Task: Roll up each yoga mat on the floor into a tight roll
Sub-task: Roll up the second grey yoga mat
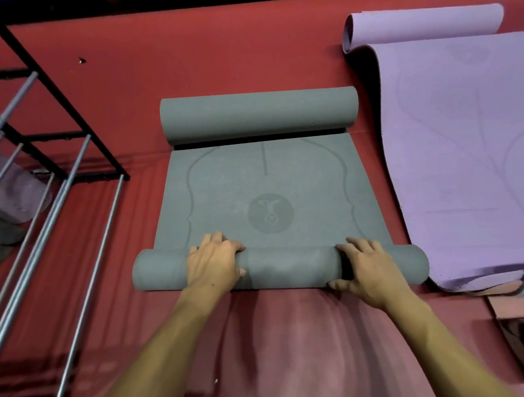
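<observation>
Kneeling over a red floor (103, 85), a person had both hands on a grey yoga mat (266, 195) that lay straight ahead. The mat was curled at both ends: a roll at the near edge (279, 267) under the hands, and a second, fatter roll at the far edge (259, 115), with a flat stretch between them showing a round emblem and curved lines. The left hand (214, 263) lay over the left part of the near roll, fingers curved across its top and thumb along the near side, grasping it. The right hand (366, 268) grasped the right part of the same roll, fingers over the top and thumb at the near lower edge. Just beside the grey mat, on the right, a purple mat (465, 157) lay mostly flat with its far end curled loosely. A black frame with silver bars (57, 191) stood to the left, well apart from the hands, with grey and pale purple shapes behind the bars that could not be made out clearly.
</observation>
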